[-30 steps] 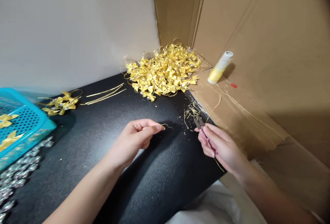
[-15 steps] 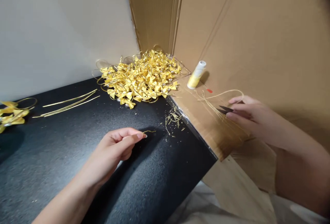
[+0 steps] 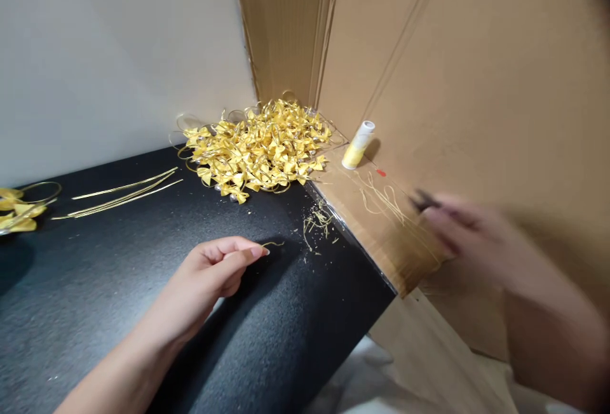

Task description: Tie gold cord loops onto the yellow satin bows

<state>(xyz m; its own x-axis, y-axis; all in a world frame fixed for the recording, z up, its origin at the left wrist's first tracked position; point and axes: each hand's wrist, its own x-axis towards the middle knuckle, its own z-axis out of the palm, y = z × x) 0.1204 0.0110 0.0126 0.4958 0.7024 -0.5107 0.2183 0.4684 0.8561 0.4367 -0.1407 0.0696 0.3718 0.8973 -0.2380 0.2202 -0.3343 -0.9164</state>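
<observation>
Low over the black tabletop, my left hand [image 3: 223, 265] pinches a short length of thin yellow thread [image 3: 274, 244] between thumb and forefinger, its free end pointing right. My right hand [image 3: 469, 230], smeared by motion, is at the right above the cardboard. It is closed around small dark thread snips [image 3: 422, 200], whose pointed tips face left; the handle is hidden in the fingers. Loose yellow threads [image 3: 384, 201] lie looped on the cardboard just left of the snips. Thread clippings [image 3: 318, 220] are scattered between the two hands.
A heap of yellow ribbon bows [image 3: 260, 150] with gold ties sits in the back corner. Beside it stands a white-and-yellow thread spool [image 3: 358, 145], near a red spot [image 3: 381, 173]. Gold tie strips [image 3: 126, 195] and more bows [image 3: 19, 211] lie left. A cardboard wall [image 3: 476, 84] rises at right.
The thread strand that looped up by my right hand now lies on the cardboard. My right hand, still holding the snips, has shifted slightly. My left hand keeps its pinch almost unmoved.
</observation>
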